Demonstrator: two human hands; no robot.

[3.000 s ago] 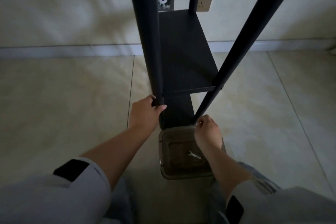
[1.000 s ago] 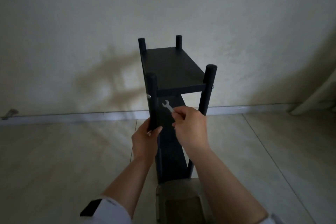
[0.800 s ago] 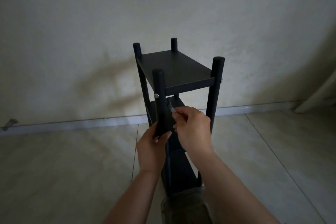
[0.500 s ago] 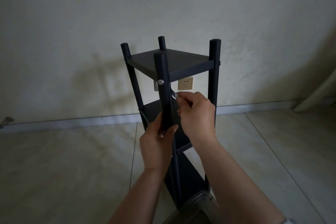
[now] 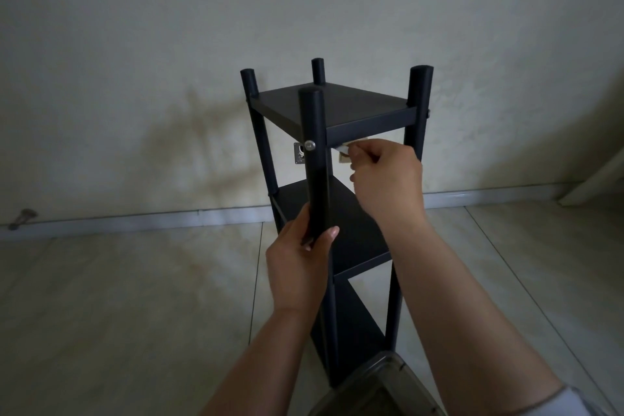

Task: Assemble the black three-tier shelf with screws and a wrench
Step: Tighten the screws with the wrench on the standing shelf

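Head view. Since one second ago: shelf (image 5: 337, 179) turned so near-left post (image 5: 315, 162) faces forward; wrench (image 5: 342, 147) carried from open air in front of that post to just under front edge of top tier (image 5: 332, 105); wall socket now showing behind frame.

Shelf: upright on tiled floor (image 5: 118, 314) near wall skirting, four posts and three tiers joined. Silver screw head (image 5: 309, 144) seated in near-left post at top-tier level; second fastener faintly visible on near-right post (image 5: 418, 111).

Left hand (image 5: 299, 267): grip wrapped round near-left post, steadying, below screw.

Right hand (image 5: 385, 176): grip pinching wrench, tool end just right of post; contact with any nut not discernible.

Plastic tray (image 5: 381, 385): on floor at foot of shelf, contents unreadable.

Progress, as judged: structure complete; remaining work likely final tightening of top-tier fasteners, lower joints unverified.
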